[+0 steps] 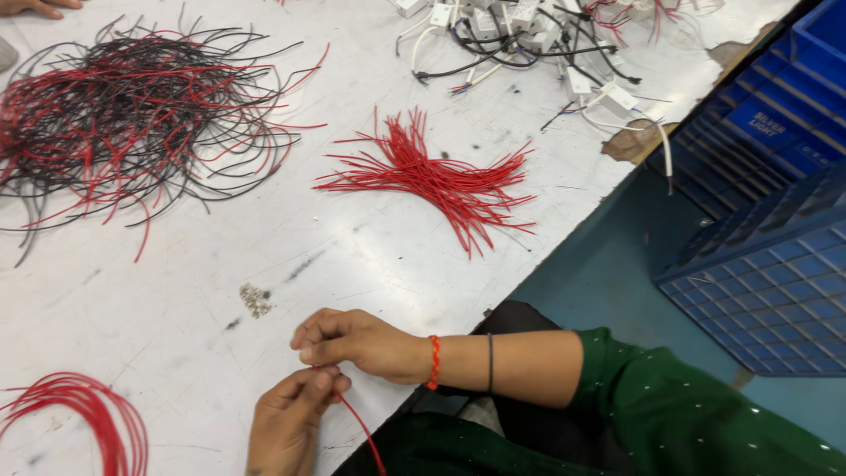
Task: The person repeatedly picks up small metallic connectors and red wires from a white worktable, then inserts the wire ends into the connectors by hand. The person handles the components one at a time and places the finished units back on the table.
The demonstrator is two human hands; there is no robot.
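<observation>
White and scuffed, the worktable (264, 238) filled most of my view, with stacked blue crates (775, 220) on the floor beyond its right edge. At the near edge I saw my right hand (357, 342), fingers curled shut, resting just above my left hand (291, 423), and the two were touching. Between them they pinched a single red wire (363, 432), which trailed down off the table edge toward the green sleeve (670, 414). A fanned bundle of short red wires (432, 176) lay well apart in the middle of the table. A tangled heap of red and black wires (132, 115) sat at far left, a red coil (88, 414) at the near left corner, and small white modules with leads (529, 35) at the far edge.
</observation>
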